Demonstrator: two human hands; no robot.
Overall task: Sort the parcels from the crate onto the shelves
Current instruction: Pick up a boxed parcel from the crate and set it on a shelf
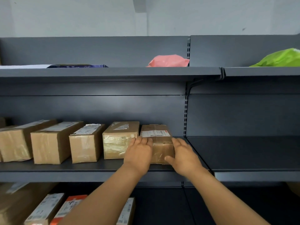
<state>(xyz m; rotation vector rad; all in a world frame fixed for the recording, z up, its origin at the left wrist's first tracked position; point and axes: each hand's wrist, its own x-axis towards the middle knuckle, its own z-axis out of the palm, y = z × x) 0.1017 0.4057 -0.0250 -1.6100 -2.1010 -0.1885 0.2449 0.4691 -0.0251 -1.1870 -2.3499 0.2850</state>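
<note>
A small brown cardboard parcel (pixel 159 140) with a white barcode label on top sits on the middle shelf (pixel 100 167), at the right end of a row of cardboard boxes. My left hand (pixel 138 153) presses against its left front corner. My right hand (pixel 183 155) cups its right side, thumb across the front face. Both hands grip the parcel, which rests on the shelf board. Its nearest neighbour is a taped box (pixel 119 140), almost touching it on the left. The crate is not in view.
Three more boxes (pixel 50 142) line the middle shelf to the left. The top shelf holds a pink mailer bag (pixel 168 61), a green bag (pixel 280 58) and a flat dark package (pixel 78 66). Labelled boxes (pixel 45 208) lie on the lower shelf. The right bay's middle shelf (pixel 253 153) is bare.
</note>
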